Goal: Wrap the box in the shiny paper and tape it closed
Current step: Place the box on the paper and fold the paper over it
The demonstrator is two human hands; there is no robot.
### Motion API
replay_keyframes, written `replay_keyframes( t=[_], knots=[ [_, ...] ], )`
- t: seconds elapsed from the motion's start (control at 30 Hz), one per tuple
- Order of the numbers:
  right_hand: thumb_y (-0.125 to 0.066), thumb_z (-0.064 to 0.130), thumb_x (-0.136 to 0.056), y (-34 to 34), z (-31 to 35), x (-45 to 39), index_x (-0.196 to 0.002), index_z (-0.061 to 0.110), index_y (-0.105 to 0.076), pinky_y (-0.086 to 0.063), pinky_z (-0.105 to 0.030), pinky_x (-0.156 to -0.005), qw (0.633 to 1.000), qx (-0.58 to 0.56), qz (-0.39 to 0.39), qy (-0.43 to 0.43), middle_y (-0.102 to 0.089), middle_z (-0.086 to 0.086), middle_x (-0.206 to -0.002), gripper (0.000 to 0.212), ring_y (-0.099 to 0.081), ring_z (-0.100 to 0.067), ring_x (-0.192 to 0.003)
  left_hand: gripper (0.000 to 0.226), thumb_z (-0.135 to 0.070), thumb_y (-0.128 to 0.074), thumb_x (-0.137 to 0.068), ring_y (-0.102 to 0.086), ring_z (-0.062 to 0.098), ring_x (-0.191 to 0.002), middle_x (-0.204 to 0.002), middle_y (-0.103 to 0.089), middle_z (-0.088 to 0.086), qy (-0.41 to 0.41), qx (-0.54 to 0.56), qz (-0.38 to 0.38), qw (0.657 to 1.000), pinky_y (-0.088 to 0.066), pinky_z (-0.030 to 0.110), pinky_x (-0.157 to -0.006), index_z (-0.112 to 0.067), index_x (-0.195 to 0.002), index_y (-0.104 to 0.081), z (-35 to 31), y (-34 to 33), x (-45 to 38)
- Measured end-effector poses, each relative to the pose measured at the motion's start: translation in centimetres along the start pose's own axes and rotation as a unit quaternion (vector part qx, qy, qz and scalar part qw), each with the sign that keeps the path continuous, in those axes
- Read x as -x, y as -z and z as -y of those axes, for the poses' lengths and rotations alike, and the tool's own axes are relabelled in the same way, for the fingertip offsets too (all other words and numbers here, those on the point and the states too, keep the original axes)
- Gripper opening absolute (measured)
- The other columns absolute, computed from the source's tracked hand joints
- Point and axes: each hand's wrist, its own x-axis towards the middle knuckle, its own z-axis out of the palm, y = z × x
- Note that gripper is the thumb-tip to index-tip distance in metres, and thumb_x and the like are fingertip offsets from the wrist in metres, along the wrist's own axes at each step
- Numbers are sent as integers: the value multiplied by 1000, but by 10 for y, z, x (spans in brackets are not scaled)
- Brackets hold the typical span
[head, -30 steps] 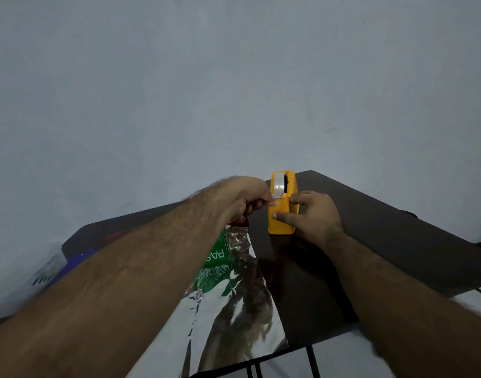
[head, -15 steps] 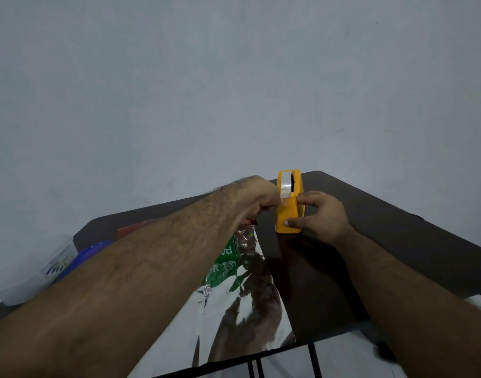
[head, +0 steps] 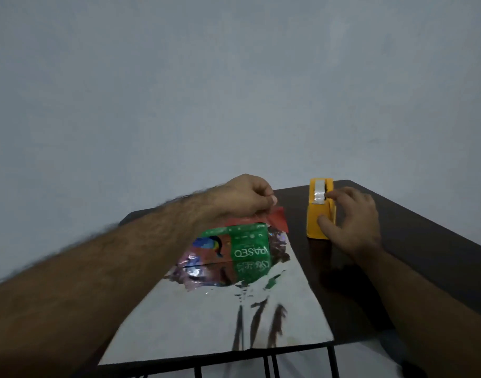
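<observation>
Plain grey wall behind a dark tabletop (head: 413, 236). The green-and-red printed cardboard box (head: 233, 248) sits on the silver shiny wrapping sheet (head: 220, 320) — still unwrapped. At 1 o'clock, the right hand (head: 351, 222) grips the yellow plastic tape dispenser (head: 319, 211). The left hand (head: 247, 197) has its fingers pinched together, probably on tape — can't tell. Next: fold the paper over, then stick it.

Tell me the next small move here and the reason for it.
Probably bring the left hand down onto the box. Its fingers look pinched, likely on a torn piece of tape too faint to confirm, and it hangs above the box's far edge. The shiny paper still lies flat and unfolded in front. The right hand steadies the yellow tape dispenser.
</observation>
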Motion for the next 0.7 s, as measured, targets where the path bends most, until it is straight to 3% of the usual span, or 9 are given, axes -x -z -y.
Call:
replay_keyframes(
  t=[0.1, 0.17, 0.23, 0.3, 0.37, 0.43, 0.53, 0.6, 0.7],
  knots=[
    [-70, 28, -85, -5, 41, -3, -101, 15, -81, -44, -40, -88, 989, -36, -92, 106, -68, -8, -106, 24, -61, -33, -100, 9, -16, -68, -105, -70, 11, -73, -84, -79, 4, -16, 0, 6, 1000, -59, 29, -73, -11, -99, -72, 24, 39, 22],
    [-74, 22, -88, -7, 86, -9, -96, 15, -83, -45, -36, -87, 985, -101, -61, 129, -68, -3, -96, 14, -60, -22, -95, 6, -10, -68, -104, -70, 11, -76, -91, -79, 12, -25, -26, 2, 999, -59, 30, -75, -10, -101, -73, 39, 64, 38],
    [-80, 24, -91, -9, 134, -15, -94, 17, -84, -48, -29, -85, 980, -181, 31, 73, -70, 3, -92, 9, -62, -11, -90, 9, -2, -67, -100, -68, 15, -79, -101, -78, 20, -25, -43, 8, 999, -57, 32, -75, -7, -103, -73, 52, 85, 54],
    [-85, 30, -89, -17, 176, -20, -90, 18, -85, -53, -24, -81, 955, -257, 142, -28, -76, 7, -89, 12, -69, -3, -88, 14, 1, -66, -97, -68, 14, -80, -101, -78, 18, -23, -76, 8, 997, -55, 30, -74, -8, -104, -73, 62, 103, 67],
    [-88, 37, -84, -23, 207, -25, -85, 17, -86, -60, -30, -84, 908, -331, 233, -109, -81, 5, -88, 20, -75, -6, -91, 17, 1, -66, -95, -72, 15, -81, -98, -80, 10, -23, -107, 8, 994, -59, 34, -78, -11, -103, -74, 68, 113, 76],
    [-90, 38, -80, -31, 229, -28, -80, 14, -83, -59, -35, -77, 878, -356, 292, -135, -80, 5, -83, 25, -75, -13, -86, 22, 2, -65, -93, -76, 20, -89, -95, -80, 4, -26, -137, 19, 990, -61, 39, -88, -17, -101, -73, 73, 120, 81],
    [-93, 31, -73, -41, 252, -29, -82, 7, -81, -47, -26, -64, 872, -319, 338, -153, -68, 9, -66, 27, -62, -7, -68, 22, -3, -64, -94, -70, 9, -81, -86, -75, -8, -30, -208, 30, 977, -56, 29, -77, -23, -102, -71, 77, 128, 86],
    [-91, 22, -71, -48, 261, -29, -82, 3, -80, -50, -28, -64, 879, -289, 342, -163, -66, 3, -66, 24, -61, -11, -69, 21, -5, -64, -94, -63, 1, -76, -84, -70, -13, -40, -250, 26, 967, -47, 21, -70, -21, -105, -71, 77, 130, 87],
    [-87, 11, -71, -55, 268, -28, -78, 1, -79, -49, -28, -63, 888, -254, 338, -179, -65, -2, -68, 15, -60, -15, -69, 20, -6, -64, -93, -60, 2, -77, -86, -67, -13, -49, -279, 24, 959, -46, 22, -68, -19, -106, -72, 80, 131, 85]
  ],
)
